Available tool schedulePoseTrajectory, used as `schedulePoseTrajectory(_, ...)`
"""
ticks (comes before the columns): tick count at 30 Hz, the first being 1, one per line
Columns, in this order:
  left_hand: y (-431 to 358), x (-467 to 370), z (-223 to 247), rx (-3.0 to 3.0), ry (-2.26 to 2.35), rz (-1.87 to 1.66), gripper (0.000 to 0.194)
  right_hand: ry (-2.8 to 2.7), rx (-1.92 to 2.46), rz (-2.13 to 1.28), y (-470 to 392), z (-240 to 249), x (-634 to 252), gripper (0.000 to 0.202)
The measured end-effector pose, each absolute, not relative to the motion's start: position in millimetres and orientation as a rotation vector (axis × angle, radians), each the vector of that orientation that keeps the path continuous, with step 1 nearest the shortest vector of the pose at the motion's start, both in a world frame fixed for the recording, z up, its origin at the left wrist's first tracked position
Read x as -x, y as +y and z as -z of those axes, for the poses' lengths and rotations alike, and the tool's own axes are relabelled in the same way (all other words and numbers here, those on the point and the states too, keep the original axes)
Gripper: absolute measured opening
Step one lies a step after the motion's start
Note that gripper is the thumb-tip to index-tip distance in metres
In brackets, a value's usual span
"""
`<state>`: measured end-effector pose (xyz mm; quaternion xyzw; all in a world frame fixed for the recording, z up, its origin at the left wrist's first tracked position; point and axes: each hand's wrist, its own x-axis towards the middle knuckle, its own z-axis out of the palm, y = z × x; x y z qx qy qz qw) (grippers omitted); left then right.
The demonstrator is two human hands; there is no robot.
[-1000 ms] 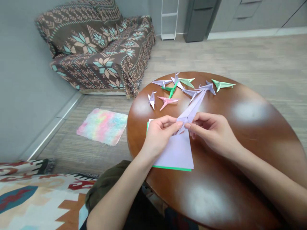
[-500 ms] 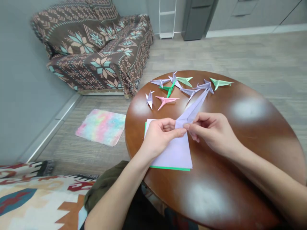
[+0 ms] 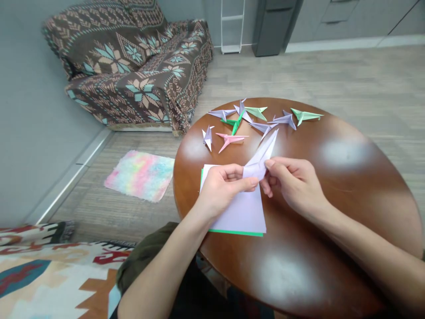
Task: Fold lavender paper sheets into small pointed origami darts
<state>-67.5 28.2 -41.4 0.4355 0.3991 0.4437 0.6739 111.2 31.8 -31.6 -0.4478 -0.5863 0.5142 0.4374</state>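
Between my hands is a partly folded piece of lilac origami paper (image 3: 260, 160), its long narrow point tilted up and to the right. My left hand (image 3: 223, 188) pinches its lower left part between thumb and fingers. On the right edge, the thumb and fingertips of my right hand (image 3: 292, 181) are closed on the paper. Beneath the hands lies a stack of paper sheets (image 3: 241, 215), lilac on top with a green edge showing. Farther back rest a pink folded crane (image 3: 229, 139), a dark green one (image 3: 235, 124) and several lilac and pale green ones.
The round brown wooden table (image 3: 332, 195) carries all the paper. A sofa under a patterned cover (image 3: 139, 75) stands beyond it at the left. On the floor lie a pastel fluffy mat (image 3: 141, 175) and grey flooring; a dark grey cabinet (image 3: 271, 29) stands at the back.
The lilac paper's long point has come down and nearer to me, showing a paler face. My right hand has shifted its pinch slightly up and right; the left hand stays in place.
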Motion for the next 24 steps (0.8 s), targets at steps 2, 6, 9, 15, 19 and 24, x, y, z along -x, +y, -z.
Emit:
schedulePoseTrajectory(2, 30, 69, 43, -0.991, 0.913, -1.007, 0.024, -1.439, 1.1, -1.314, 33, 32, -113, 0.038)
schedulePoseTrajectory(6, 32, 74, 46, -0.99, 0.976, -1.0, 0.025, -1.322, 1.081, -1.393, 38, 37, -115, 0.02)
schedulePoseTrajectory(9, 31, 71, 45, -0.926, 0.952, -1.088, 0.024, -1.2, 1.012, -1.46, 37, 40, -111, 0.023)
schedulePoseTrajectory(15, 27, 55, 43, -0.763, 0.86, -1.224, 0.022, -1.005, 1.019, -1.576, 30, 32, -102, 0.022)
schedulePoseTrajectory(19, 33, 69, 43, -0.808, 0.947, -1.28, 0.021, -1.065, 1.047, -1.627, 39, 27, -114, 0.032)
schedulePoseTrajectory(24, 39, 84, 45, -1.005, 1.042, -1.035, 0.019, -1.409, 1.042, -1.209, 43, 33, -120, 0.028)
